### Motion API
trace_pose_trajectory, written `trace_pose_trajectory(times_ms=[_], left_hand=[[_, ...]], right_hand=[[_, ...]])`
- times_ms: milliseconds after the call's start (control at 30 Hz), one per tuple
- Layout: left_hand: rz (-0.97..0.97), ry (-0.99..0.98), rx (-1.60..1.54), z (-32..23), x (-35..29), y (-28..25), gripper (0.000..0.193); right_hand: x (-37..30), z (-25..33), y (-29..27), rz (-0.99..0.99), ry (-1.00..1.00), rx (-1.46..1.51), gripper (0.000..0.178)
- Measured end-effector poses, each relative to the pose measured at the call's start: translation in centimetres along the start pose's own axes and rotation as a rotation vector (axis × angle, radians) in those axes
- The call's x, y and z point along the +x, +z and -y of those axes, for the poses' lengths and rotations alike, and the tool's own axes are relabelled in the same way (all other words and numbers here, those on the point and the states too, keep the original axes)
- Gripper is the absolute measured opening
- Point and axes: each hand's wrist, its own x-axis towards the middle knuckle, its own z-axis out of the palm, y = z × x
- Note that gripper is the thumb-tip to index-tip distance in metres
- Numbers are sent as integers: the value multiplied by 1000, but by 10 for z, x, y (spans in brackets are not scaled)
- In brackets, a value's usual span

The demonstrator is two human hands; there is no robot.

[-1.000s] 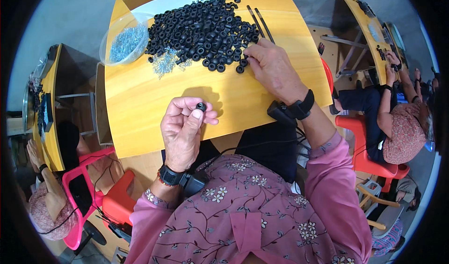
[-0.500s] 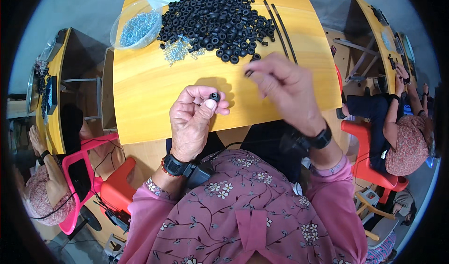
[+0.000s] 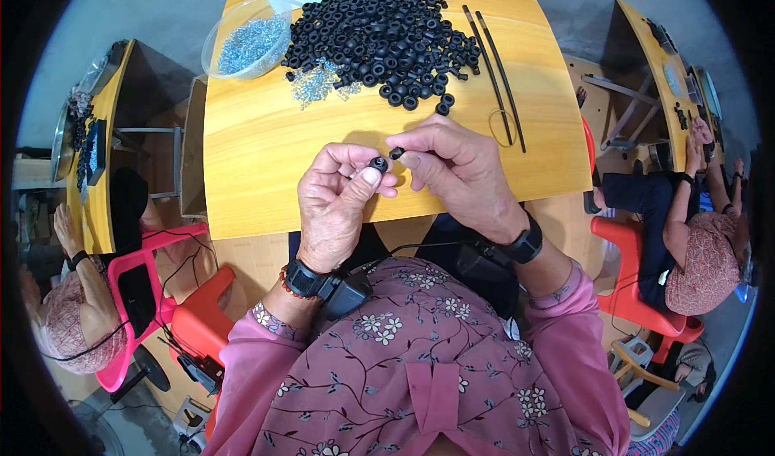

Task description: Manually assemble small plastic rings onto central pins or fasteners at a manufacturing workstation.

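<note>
With our left grip [image 3: 333, 201] we pinch a black cap [image 3: 379, 163] between thumb and fingers, its opening facing up, above the front part of the desk [image 3: 274, 149]. Our right grip [image 3: 464, 169] pinches a small black piece [image 3: 395, 154] just beside that cap; we cannot tell whether the two touch. Beyond our hands lie a pile of black parts [image 3: 379, 44], a clear tub [image 3: 211, 50] of bluish bits and two dark rods [image 3: 508, 92].
</note>
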Motion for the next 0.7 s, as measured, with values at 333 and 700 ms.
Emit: trace_pose_trajectory(times_ms=[333,700], left_hand=[[11,5,44,0,0,1,15],[3,22,77,1,-1,1,15]], right_hand=[[-1,-5,4,-41,-108,-115,17],[-2,-5,3,-46,-125,-174,16]])
